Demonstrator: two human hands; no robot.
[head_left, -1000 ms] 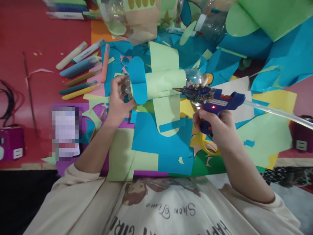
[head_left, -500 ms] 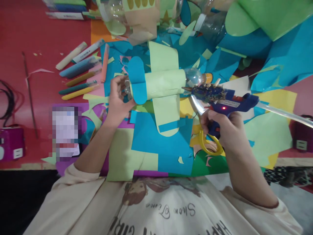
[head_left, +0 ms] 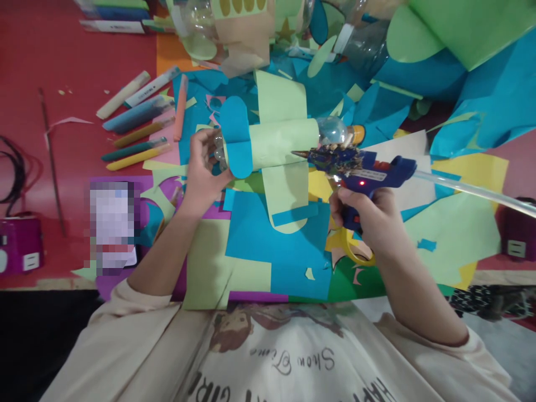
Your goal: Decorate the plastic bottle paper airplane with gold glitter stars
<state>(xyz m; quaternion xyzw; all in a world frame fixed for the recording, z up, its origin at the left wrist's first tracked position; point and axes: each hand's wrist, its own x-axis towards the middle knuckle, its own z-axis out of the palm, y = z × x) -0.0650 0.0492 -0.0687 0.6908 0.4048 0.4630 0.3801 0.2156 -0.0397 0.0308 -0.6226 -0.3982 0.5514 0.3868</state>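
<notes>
My left hand (head_left: 207,167) is closed round the base of a clear plastic bottle (head_left: 331,131) lying on its side, orange cap to the right. Pale green paper (head_left: 285,139) wraps the bottle, with wing-like green strips above and below. A blue paper piece with rounded ends (head_left: 237,137) crosses it near my left fingers. My right hand (head_left: 364,215) grips a dark blue glue gun (head_left: 372,170), its red light on and a long clear glue stick (head_left: 473,192) in its back. The nozzle points left at the green wrap's lower edge; whether it touches I cannot tell.
Yellow-handled scissors (head_left: 355,251) lie partly under my right hand. Several markers (head_left: 134,128) lie at the left, above a blurred phone (head_left: 112,223). Blue paper (head_left: 293,240) and scraps cover the table. Another clear bottle (head_left: 364,47) stands among cut paper at the back.
My right hand has moved the glue gun left, so its nozzle is now over the lower edge of the green wrap. My left hand and the bottle are nearly unchanged.
</notes>
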